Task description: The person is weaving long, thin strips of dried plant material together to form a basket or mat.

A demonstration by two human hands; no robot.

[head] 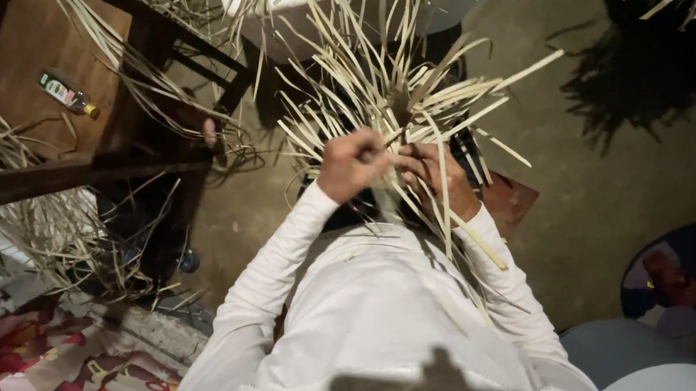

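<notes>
1. Left hand [353,163]: fingers curled tight on pale strips at the middle of the bundle.
2. Right hand [433,175]: just beside the left hand, fingers closed on the same strips.
3. Bundle of pale flat strips [379,77]: fans outward above and around both hands; loose ends trail below the right hand over the white sleeve [501,270].
4. Small bottle [68,94]: well apart, left of the left hand, on a wooden shelf [34,37].

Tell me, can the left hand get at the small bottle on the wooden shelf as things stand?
Probably not at once. The left hand is closed on the pale strips, and the bottle lies far off to its left, inside the shelf, behind a dark frame bar.
</notes>
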